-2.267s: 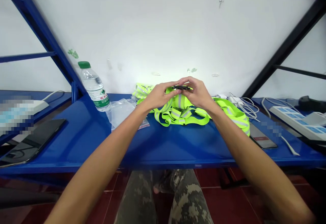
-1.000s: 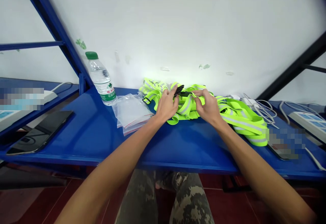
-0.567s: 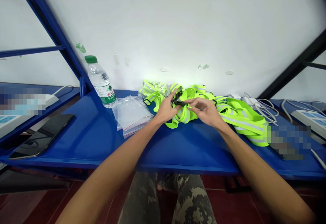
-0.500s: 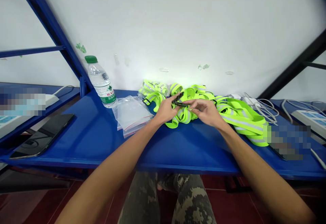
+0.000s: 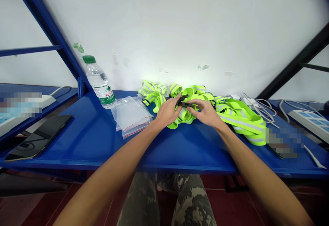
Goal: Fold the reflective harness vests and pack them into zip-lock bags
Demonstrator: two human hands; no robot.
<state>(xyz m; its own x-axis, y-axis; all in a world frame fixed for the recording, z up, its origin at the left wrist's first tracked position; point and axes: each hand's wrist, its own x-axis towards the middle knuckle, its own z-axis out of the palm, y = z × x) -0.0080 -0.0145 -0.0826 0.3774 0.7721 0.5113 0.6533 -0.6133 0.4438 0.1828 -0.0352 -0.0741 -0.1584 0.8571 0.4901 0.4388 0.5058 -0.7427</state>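
Observation:
A heap of neon yellow-green reflective straps [image 5: 239,118] lies along the back of the blue shelf table [image 5: 89,133]. Both my hands meet over the middle of the heap. My left hand [image 5: 167,111] and my right hand [image 5: 204,111] each pinch one side of a small black plastic buckle [image 5: 183,101] fixed to a strap. The fingers of both hands are closed round it. A folded bundle of the same straps [image 5: 151,90] sits just behind my left hand.
A water bottle [image 5: 99,84] with a green cap stands at the back left. Clear plastic zip bags [image 5: 131,114] lie beside it. A dark phone [image 5: 36,142] rests far left. White cables [image 5: 259,104] and a power strip [image 5: 311,120] lie to the right.
My hands came down from in front of the wall to the strap heap. They keep working the black buckle, and the fingers have drawn closer together on it in the last half second.

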